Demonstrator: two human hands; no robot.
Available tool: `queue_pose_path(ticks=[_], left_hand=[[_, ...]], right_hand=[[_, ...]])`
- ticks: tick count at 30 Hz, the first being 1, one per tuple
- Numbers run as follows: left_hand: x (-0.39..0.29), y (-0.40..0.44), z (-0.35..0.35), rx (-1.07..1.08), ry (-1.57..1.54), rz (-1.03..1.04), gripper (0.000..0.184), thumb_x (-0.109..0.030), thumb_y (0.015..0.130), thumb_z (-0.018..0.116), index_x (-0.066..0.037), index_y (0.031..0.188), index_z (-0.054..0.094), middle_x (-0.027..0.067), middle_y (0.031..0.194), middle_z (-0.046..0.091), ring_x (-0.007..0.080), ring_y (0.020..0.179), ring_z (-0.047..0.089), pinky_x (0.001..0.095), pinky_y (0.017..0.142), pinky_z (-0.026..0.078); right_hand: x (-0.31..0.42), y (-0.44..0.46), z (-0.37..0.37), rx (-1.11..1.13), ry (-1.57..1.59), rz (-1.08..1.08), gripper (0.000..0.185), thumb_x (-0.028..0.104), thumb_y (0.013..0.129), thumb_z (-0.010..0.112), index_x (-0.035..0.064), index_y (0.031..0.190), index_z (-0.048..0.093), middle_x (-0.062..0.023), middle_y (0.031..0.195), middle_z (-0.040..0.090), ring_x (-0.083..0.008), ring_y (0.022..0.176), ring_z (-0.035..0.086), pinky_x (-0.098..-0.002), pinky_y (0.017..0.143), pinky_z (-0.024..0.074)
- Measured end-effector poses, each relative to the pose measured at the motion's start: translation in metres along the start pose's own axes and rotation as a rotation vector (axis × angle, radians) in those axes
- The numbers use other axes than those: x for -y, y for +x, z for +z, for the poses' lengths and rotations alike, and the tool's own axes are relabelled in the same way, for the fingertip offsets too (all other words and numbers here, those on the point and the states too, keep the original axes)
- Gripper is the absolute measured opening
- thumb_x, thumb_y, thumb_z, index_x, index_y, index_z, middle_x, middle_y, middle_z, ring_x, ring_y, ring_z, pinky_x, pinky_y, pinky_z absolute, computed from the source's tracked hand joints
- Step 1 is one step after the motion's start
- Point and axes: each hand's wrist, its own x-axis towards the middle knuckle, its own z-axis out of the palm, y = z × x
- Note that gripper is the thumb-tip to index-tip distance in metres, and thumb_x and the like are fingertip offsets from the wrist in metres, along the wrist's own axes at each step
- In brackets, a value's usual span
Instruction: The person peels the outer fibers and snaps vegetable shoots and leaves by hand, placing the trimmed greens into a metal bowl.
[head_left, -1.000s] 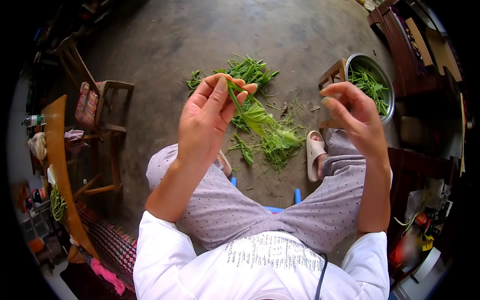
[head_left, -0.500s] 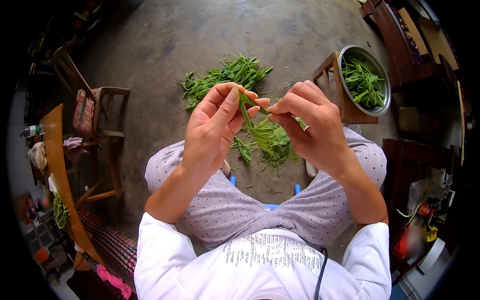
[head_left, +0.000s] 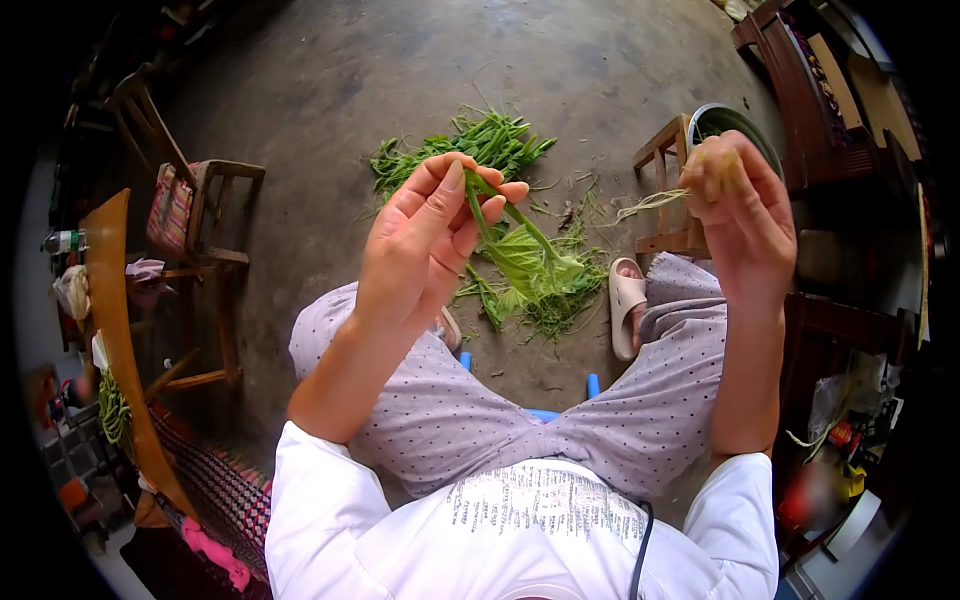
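Note:
My left hand [head_left: 415, 225] pinches a green leafy stem [head_left: 532, 228] between thumb and fingers. The stem is bent near my fingertips, and its broad leaf [head_left: 525, 268] hangs down toward my knees. Out to the right, my right hand [head_left: 748, 210] is raised and slightly blurred, its fingers closed on thin pale fibres [head_left: 652, 202] that trail to the left. Behind that hand, a metal basin [head_left: 768, 148] is mostly hidden. On the floor ahead lies a pile of long green stems [head_left: 495, 145], and nearer is a heap of stringy scraps [head_left: 565, 315], partly behind the hanging leaf.
A wooden stool [head_left: 660, 160] carries the basin at the right. Wooden chairs, one of them here [head_left: 205, 205], and a wooden board edge [head_left: 120, 300] line the left. Dark furniture [head_left: 800, 100] stands at the right. Blue seat legs [head_left: 593, 385] show between my knees.
My right hand has moved away from the stem, rightward and up, with pale fibres now trailing from it. My left hand keeps the stem, shifted slightly. My right slipper has come into view.

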Motion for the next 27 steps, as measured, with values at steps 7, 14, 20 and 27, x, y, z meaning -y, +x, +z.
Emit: queue_pose_path(ticks=[7, 14, 20, 27], left_hand=[[-0.003, 0.002, -0.004, 0.074, -0.172, -0.092, 0.017, -0.009, 0.097, 0.047, 0.0, 0.11, 0.051, 0.0147, 0.107, 0.059, 0.0239, 0.106, 0.06, 0.023, 0.085, 0.055], [-0.004, 0.004, 0.005, 0.088, -0.11, -0.093, 0.025, -0.012, 0.097, 0.048, 0.001, 0.118, 0.048, 0.0174, 0.114, 0.057, 0.0258, 0.111, 0.057, 0.0273, 0.09, 0.053], [0.002, 0.002, 0.006, 0.047, 0.379, 0.004, 0.025, -0.013, 0.094, 0.055, -0.001, 0.115, 0.056, 0.0114, 0.102, 0.065, 0.0157, 0.098, 0.062, 0.0236, 0.082, 0.048], [0.0, 0.004, 0.004, -0.002, 0.271, 0.047, 0.022, -0.012, 0.093, 0.057, -0.002, 0.113, 0.057, 0.011, 0.101, 0.066, 0.0155, 0.095, 0.062, 0.024, 0.082, 0.049]], right_hand=[[-0.024, -0.011, 0.028, 0.129, -0.481, 0.154, 0.015, 0.015, 0.086, 0.067, 0.0012, 0.083, 0.062, 0.0029, 0.071, 0.051, -0.0061, 0.063, 0.045, -0.0224, 0.055, 0.0374], [-0.032, -0.015, 0.04, 0.181, -0.446, 0.274, 0.013, 0.01, 0.081, 0.069, -0.0021, 0.084, 0.065, -0.0004, 0.071, 0.056, -0.0057, 0.063, 0.047, -0.0216, 0.056, 0.0398], [-0.032, -0.013, 0.038, 0.21, -0.444, 0.233, 0.015, 0.013, 0.086, 0.066, -0.0018, 0.087, 0.066, 0.0011, 0.072, 0.056, -0.0037, 0.062, 0.046, -0.0204, 0.055, 0.039], [-0.027, -0.01, 0.028, 0.239, -0.107, 0.57, 0.027, 0.025, 0.09, 0.063, -0.0004, 0.098, 0.065, 0.0027, 0.08, 0.058, -0.0019, 0.069, 0.051, -0.0167, 0.06, 0.04]])
